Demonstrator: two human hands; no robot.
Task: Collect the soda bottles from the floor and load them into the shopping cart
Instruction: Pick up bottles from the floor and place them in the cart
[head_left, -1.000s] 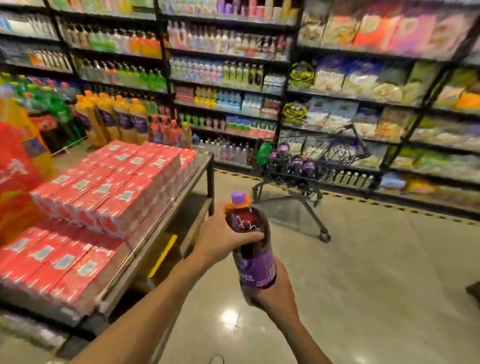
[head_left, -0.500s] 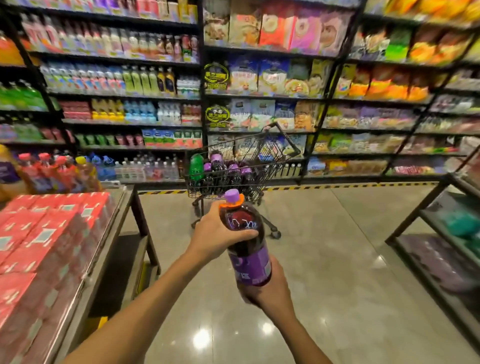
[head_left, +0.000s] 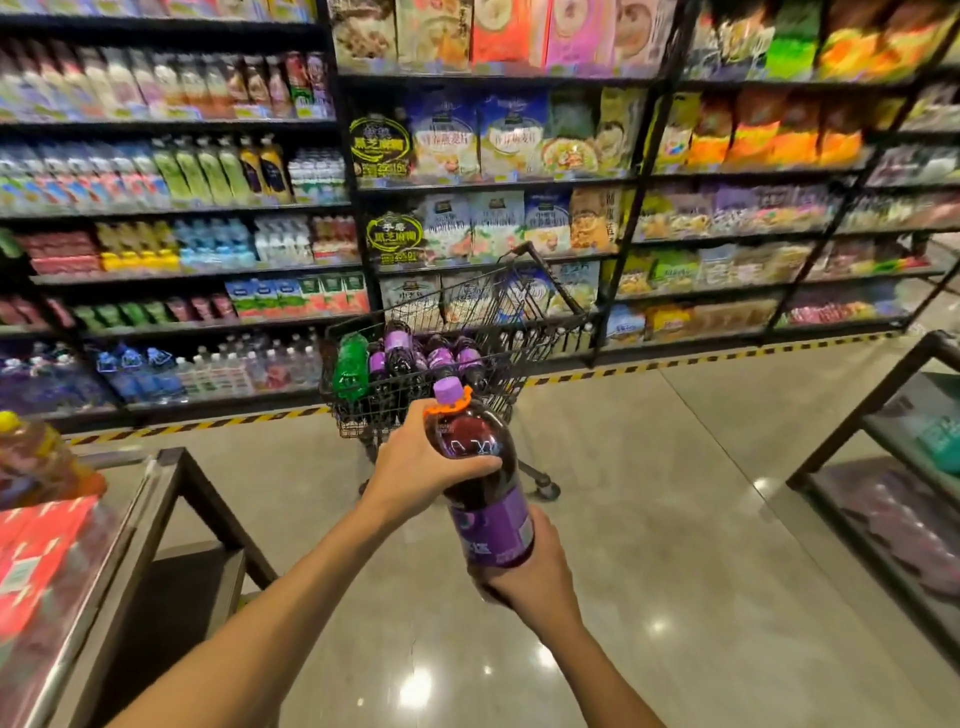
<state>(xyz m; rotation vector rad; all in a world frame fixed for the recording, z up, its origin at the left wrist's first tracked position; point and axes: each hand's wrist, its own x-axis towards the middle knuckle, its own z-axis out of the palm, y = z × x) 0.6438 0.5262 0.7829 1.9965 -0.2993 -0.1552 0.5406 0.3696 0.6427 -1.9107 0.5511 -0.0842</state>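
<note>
We record a polished grey floor (head_left: 675, 545). Standing on it: the wire shopping cart (head_left: 530, 358) on casters, a display table (head_left: 218, 506) left, a rack (head_left: 857, 410) right. Striped tape (head_left: 675, 363) edges the shelving (head_left: 358, 208).

The cart (head_left: 498, 312) is standing on the floor (head_left: 675, 519), with bottles (head_left: 400, 353) lying in it. Shelves (head_left: 519, 176) are rising right behind the cart. One bottle (head_left: 488, 499) is hanging before the cart, nearer the camera. A table (head_left: 171, 467) is sitting left of the cart, a rack (head_left: 862, 410) right of it.
</note>
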